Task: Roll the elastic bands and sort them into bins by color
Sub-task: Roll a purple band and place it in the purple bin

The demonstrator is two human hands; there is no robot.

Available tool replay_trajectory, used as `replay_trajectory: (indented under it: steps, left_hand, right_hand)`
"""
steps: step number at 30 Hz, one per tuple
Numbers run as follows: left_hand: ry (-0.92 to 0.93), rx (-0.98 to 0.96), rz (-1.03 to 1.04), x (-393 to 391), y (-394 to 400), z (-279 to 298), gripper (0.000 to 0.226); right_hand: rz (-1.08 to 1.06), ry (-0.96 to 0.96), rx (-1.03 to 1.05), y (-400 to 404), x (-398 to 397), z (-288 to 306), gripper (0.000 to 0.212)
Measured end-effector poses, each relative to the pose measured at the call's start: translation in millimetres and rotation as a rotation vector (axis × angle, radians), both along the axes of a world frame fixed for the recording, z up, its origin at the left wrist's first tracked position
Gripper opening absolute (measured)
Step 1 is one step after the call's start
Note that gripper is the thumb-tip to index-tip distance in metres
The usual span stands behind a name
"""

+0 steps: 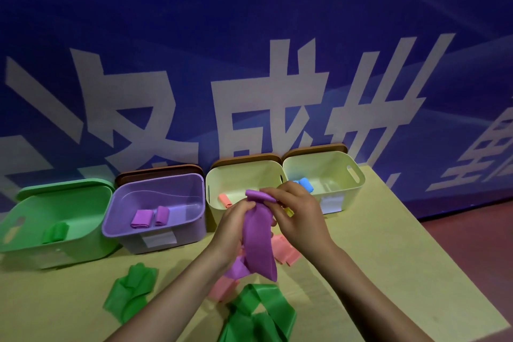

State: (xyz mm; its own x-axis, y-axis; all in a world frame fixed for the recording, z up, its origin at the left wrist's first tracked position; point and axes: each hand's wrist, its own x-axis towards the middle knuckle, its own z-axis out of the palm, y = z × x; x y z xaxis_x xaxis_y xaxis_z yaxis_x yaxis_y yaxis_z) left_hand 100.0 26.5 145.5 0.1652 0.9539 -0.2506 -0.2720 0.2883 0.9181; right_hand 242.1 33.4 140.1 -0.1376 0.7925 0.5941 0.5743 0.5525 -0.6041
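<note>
Both hands hold the purple band [259, 233] above the table [361, 272]: right hand [298, 212] pinches the started roll at its top, left hand [236, 226] grips the strip just below. The tail hangs loose beneath them. Risk: slack tension lets the roll unwind or skew. The purple bin [155, 233] sits left of the hands.

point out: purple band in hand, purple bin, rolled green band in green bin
purple band [259, 241]: head view, on the hanging strip below the rolled top.
purple bin [122, 226]: head view, on its front-left rim.
rolled green band [55, 232]: head view, on the roll's middle, inside the green bin [16, 247].
</note>
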Motion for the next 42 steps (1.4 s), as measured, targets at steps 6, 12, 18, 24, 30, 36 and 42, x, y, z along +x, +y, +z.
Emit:
replay_trajectory:
  steps: [6,12,18,24,30,36,42]
  left_hand:
    - [-0.038,0.016,-0.05,-6.5,3.9,5.5,0.044]
    - [-0.02,0.015,0.028,-4.9,6.6,-8.7,0.017]
    - [0.029,0.121,-0.059,-0.7,8.1,-6.7,0.021]
    - [0.385,0.271,0.029,2.2,6.6,-13.2,0.009]
    - [0.554,0.398,0.154,6.0,-1.4,-19.1,0.011]
    - [0.19,0.24,0.103,6.6,-6.3,-3.2,0.023]
    - [0.013,-0.051,-0.004,4.9,-12.7,9.4,0.037]
  right_hand:
    - [0.112,-0.25,0.061,4.6,11.8,5.0,0.03]
    - [0.241,0.001,-0.188,-8.1,18.6,11.3,0.036]
    - [0.046,0.308,-0.533,-3.5,10.4,17.9,0.018]
    - [0.052,0.423,-0.581,-2.2,3.6,10.5,0.006]
    - [-0.016,0.224,-0.317,-8.7,-4.5,2.6,0.014]
    - [-0.004,0.312,-0.272,-5.8,3.3,12.8,0.016]
    - [-0.005,0.371,-0.261,-5.1,8.5,15.3,0.003]
